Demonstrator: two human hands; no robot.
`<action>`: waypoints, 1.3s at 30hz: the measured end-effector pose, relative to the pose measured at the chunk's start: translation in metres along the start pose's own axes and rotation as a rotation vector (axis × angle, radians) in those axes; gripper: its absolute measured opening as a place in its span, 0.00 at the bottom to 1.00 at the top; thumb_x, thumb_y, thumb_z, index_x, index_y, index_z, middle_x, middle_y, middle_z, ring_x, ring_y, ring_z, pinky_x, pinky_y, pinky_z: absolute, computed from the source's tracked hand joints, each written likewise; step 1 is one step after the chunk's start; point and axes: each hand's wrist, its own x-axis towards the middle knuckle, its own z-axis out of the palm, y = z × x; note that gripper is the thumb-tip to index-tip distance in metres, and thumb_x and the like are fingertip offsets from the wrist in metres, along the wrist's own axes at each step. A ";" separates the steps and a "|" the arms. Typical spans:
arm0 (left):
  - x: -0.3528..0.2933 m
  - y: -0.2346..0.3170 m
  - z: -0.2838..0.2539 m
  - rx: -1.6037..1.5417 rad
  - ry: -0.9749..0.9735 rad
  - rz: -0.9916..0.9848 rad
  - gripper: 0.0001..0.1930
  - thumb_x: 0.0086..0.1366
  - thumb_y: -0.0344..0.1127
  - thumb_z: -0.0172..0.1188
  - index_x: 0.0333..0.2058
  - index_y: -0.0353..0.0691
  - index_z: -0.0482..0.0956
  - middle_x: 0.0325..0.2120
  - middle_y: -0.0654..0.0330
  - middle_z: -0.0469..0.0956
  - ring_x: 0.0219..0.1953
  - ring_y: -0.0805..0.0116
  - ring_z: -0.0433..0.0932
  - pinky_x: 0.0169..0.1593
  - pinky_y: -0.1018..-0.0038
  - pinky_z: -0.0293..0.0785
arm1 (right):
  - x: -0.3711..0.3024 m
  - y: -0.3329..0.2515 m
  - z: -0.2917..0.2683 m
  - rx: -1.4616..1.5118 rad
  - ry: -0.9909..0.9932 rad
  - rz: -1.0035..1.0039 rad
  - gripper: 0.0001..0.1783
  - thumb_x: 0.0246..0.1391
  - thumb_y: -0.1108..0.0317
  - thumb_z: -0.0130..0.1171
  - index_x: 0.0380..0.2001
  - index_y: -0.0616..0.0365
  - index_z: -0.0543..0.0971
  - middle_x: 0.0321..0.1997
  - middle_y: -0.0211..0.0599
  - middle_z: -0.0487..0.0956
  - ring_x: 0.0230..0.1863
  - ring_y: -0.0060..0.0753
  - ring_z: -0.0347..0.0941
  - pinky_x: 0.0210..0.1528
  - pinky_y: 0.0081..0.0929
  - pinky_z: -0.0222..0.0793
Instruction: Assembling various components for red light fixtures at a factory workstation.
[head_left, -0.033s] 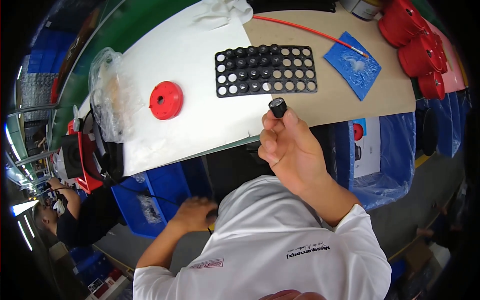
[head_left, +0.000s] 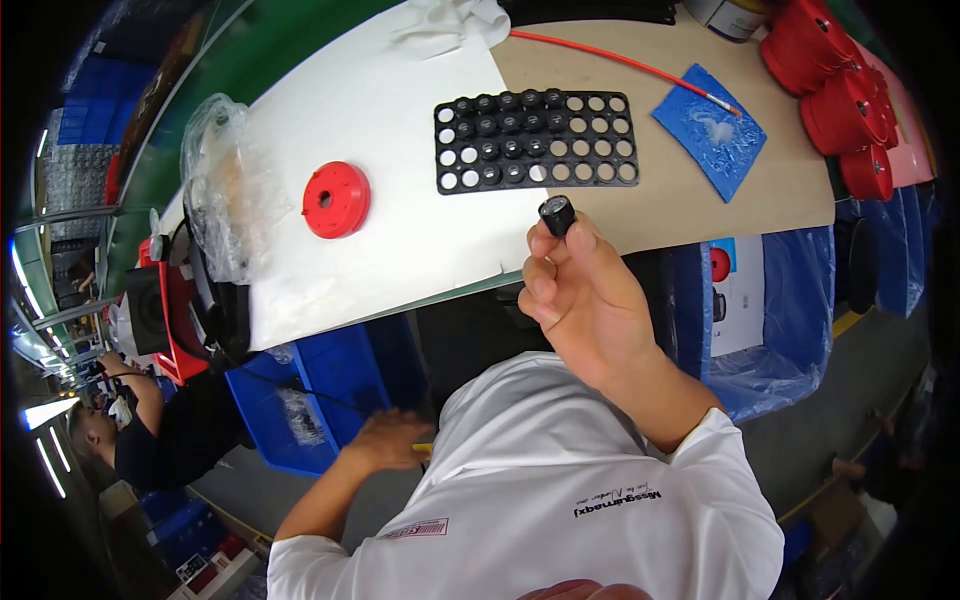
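Observation:
Between the thumb and fingertips of my right hand (head_left: 590, 300) is a small black cylindrical part (head_left: 557, 215), with a shiny, pale round end tilted up. It is held above the table's near edge, apart from the tray. Beyond it lies a black tray (head_left: 552, 174) with rows of round holes; several similar black parts (head_left: 510, 124) stand in its left and middle holes. My left hand (head_left: 390, 440) is low, beside my shirt and near a blue bin (head_left: 290, 400). Motion smears its fingers, so whether they hold anything is unclear.
On the table's white sheet (head_left: 420, 240) lie a red round housing (head_left: 337, 200) and clear plastic bags (head_left: 225, 200). A red-handled brush (head_left: 620, 62) rests on a blue pad (head_left: 710, 140). Red housings (head_left: 835, 110) are stacked far right. A blue-lined bin (head_left: 780, 380) stands below the right edge.
My left hand has shifted slightly, and the dark object seen at its fingertips before is no longer visible there. My right hand keeps its pinch on the black cylindrical part.

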 end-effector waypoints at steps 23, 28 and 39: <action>0.065 0.080 -0.178 -0.742 1.613 0.522 0.15 0.49 0.23 0.72 0.36 0.37 0.78 0.34 0.59 0.78 0.31 0.70 0.75 0.32 0.78 0.71 | -0.003 0.014 0.012 0.007 -0.076 0.043 0.12 0.63 0.63 0.58 0.46 0.55 0.73 0.38 0.28 0.77 0.32 0.20 0.72 0.32 0.23 0.65; 0.088 0.096 -0.191 -0.223 1.850 0.484 0.19 0.43 0.25 0.75 0.35 0.39 0.79 0.32 0.58 0.79 0.32 0.62 0.78 0.32 0.73 0.73 | -0.006 0.016 0.016 -0.005 0.004 0.019 0.14 0.64 0.63 0.57 0.49 0.55 0.74 0.40 0.27 0.76 0.37 0.18 0.70 0.40 0.22 0.65; 0.100 0.092 -0.192 -0.097 2.013 0.307 0.20 0.38 0.26 0.74 0.34 0.41 0.79 0.29 0.61 0.77 0.29 0.62 0.75 0.30 0.71 0.70 | 0.006 0.035 0.022 -0.092 0.015 -0.035 0.14 0.62 0.68 0.58 0.49 0.58 0.74 0.39 0.24 0.73 0.40 0.15 0.66 0.48 0.21 0.64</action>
